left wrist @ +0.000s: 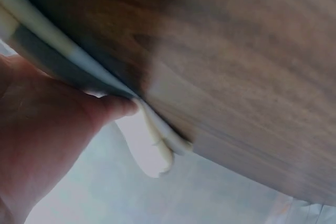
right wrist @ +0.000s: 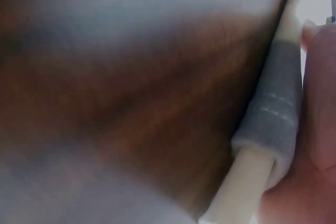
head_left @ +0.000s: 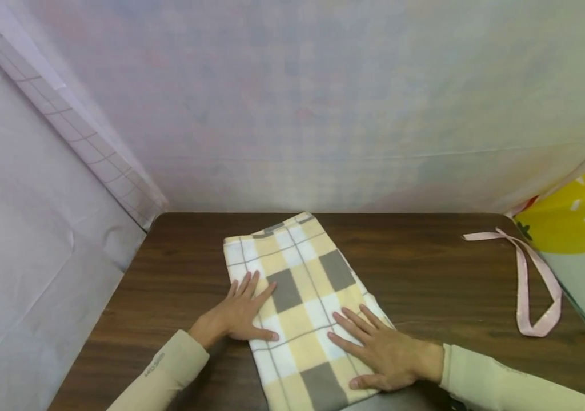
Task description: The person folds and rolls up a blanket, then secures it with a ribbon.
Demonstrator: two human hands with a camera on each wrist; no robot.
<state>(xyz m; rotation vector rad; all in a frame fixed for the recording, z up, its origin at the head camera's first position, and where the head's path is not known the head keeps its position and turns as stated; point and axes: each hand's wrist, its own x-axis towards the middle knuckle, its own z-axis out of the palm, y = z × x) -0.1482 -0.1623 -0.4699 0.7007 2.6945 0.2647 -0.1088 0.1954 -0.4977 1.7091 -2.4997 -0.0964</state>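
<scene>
A folded plaid cloth in cream, white and grey lies slanted on the table, its lower end running out of the head view. On its left edge rests my left hand, fingers spread and straight. My right hand lies flat across the cloth's lower right part, fingers extended. In the left wrist view the cloth's layered edge runs under the left hand. The right wrist view has a grey and cream fold beside the right palm.
The dark wood-grain table carries a looped pink ribbon at its right side. Pale fabric hangs behind the table's back edge, with white sheeting on the left. A yellow printed shape shows at the right.
</scene>
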